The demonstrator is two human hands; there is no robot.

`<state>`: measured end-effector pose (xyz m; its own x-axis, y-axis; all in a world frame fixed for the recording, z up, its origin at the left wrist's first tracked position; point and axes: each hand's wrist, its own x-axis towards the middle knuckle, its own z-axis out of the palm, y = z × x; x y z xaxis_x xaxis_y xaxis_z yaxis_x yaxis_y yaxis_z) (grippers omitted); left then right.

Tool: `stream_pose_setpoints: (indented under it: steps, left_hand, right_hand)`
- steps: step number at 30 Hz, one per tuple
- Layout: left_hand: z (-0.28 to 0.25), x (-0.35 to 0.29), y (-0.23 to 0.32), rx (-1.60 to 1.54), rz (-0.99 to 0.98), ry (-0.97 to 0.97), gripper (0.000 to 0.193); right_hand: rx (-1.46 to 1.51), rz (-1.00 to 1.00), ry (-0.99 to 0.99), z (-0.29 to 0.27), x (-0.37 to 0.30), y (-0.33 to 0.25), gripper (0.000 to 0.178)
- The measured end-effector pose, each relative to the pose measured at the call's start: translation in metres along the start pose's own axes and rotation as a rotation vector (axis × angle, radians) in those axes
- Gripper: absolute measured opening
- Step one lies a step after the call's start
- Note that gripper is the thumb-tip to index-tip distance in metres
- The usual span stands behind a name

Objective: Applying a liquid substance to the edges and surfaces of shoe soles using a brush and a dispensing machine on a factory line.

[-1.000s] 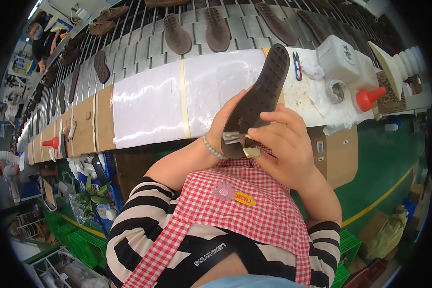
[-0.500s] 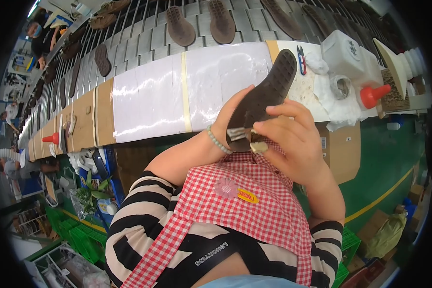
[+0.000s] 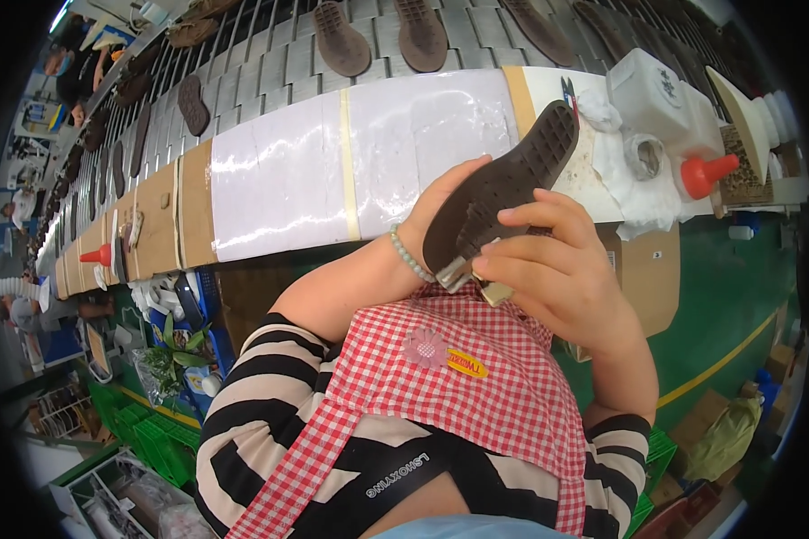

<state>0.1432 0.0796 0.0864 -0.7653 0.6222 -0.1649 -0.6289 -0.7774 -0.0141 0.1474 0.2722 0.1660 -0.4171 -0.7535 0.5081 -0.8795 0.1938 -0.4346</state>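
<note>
Close in front of my chest, my left hand [image 3: 431, 211] is closed around a dark brown shoe sole [image 3: 517, 171]. The sole is tilted, its toe pointing up and to the right, with a grid of hollows facing me. My right hand [image 3: 566, 269] is bent over the heel end, fingers pinching a small cream-coloured block [image 3: 495, 293]. A whitish ribbed patch [image 3: 456, 273] shows at the heel beside those fingertips; whether it belongs to the sole I cannot tell. My left fingers are mostly hidden behind the sole.
Beyond the film-covered worktable [image 3: 279, 193] runs a slatted metal conveyor [image 3: 283, 67] carrying several soles [image 3: 342, 40]. On the right are a white plastic jug [image 3: 647, 90], a red-nozzled bottle [image 3: 708, 175], white tissue [image 3: 643, 202] and thread snips [image 3: 568, 90]. Another person [image 3: 81, 76] stands far left.
The sole and both hands have shifted slightly to the right, and the sole leans further over. My right fingers with the cream block have moved slightly at the heel.
</note>
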Motion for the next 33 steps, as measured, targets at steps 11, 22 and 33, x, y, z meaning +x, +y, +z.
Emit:
stream_pose_setpoints:
  steps: [11, 22, 33]
  left_hand:
    - [0.001, -0.002, 0.0, -0.095, -0.092, -0.203, 0.052]
    - [0.02, -0.007, 0.005, -0.031, 0.089, -0.15, 0.065]
    - [0.036, -0.01, -0.003, 0.242, 0.211, -0.13, 0.075]
  right_hand:
    - [-0.016, 0.008, -0.047, -0.009, 0.0, 0.003, 0.03]
    - [0.126, 0.37, 0.3, -0.001, -0.017, -0.011, 0.045]
    - [0.046, 0.476, 0.436, 0.011, -0.027, -0.002, 0.043]
